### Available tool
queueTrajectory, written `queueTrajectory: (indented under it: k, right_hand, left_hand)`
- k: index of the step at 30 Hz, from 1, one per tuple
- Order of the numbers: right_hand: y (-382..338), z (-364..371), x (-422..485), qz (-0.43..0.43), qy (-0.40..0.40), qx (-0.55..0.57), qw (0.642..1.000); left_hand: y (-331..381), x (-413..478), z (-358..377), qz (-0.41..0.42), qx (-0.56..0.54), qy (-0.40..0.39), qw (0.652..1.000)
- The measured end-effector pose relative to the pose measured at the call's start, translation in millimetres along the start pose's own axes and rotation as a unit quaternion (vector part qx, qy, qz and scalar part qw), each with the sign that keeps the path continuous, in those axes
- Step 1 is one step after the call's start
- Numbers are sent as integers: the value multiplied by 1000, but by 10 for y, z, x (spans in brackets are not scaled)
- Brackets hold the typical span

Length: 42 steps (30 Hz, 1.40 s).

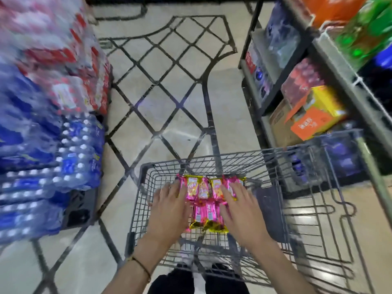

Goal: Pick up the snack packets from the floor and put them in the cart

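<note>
As snack packets lie in cart, left hand, right hand flat, straight-fingered, upon them

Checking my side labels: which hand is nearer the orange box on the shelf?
Right. The right hand rests on the pink snack packets in the cart, below and left of the orange box; the left hand lies farther left.
</note>
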State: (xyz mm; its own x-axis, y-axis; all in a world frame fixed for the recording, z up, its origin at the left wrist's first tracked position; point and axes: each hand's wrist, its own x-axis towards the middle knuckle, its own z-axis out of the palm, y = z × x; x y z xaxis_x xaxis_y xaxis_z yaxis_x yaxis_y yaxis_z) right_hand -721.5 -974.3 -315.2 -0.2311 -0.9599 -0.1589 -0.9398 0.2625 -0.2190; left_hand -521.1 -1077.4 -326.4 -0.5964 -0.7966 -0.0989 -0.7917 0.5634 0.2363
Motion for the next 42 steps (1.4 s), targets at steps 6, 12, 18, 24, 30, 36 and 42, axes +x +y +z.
queueTrajectory:
  k: [6, 12, 18, 24, 30, 36, 42]
  right_hand:
    - [-474, -512, -110, -83, 33, -16, 996]
    - [-847, -766, -214, -200, 42, -29, 978]
    - [-1450, -670, -616, -344, 12, -26, 939]
    - [-2194, -434, -1341, -488, 6, -3, 873]
    - [-3035, -105, -2042, -592, 2, 0, 806]
    - [-4049, 170, -3192, -679, -41, 25, 732]
    - [-4855, 649, -4314, -716, -85, 21, 692]
  left_hand:
    - [-155, -631, -484, -47, 47, 109, 992]
    - [-233, -1445, -589, -193, 79, 156, 966]
    - [181, -2721, -479, -358, 66, 217, 906]
    - [407, -3946, -391, -506, 52, 212, 834]
    - [488, -4942, -466, -587, 71, 263, 762]
    - [510, -6304, -435, -663, 94, 277, 689]
    - [304, -7675, -436, -733, 72, 263, 623]
